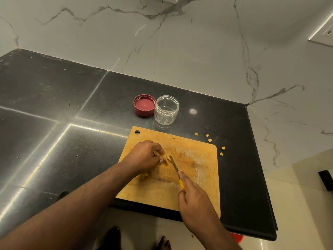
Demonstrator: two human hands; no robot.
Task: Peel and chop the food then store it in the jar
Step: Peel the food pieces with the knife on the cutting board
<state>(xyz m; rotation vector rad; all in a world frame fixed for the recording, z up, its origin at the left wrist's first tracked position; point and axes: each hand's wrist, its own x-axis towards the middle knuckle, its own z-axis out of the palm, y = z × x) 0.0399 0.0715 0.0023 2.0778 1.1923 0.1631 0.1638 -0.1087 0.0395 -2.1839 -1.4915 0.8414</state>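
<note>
The left hand [146,155] is pinching a small pale-yellow piece of food [166,158] against the wooden cutting board [198,170], while the right hand [193,201] is gripping a yellow-handled knife [175,168] whose blade is meeting that piece, so the chopping seems to be under way. Beyond the board's far edge the clear jar [167,110] is standing open and looking empty, its red lid [144,107] lying just beside it. A few cut bits [210,140] are sitting on the black countertop [72,105] near the board's far right corner, so storing is still to come.

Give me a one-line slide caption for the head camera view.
Left hand steadies yellow food while right hand cuts it with a knife; open jar waits behind.
</note>
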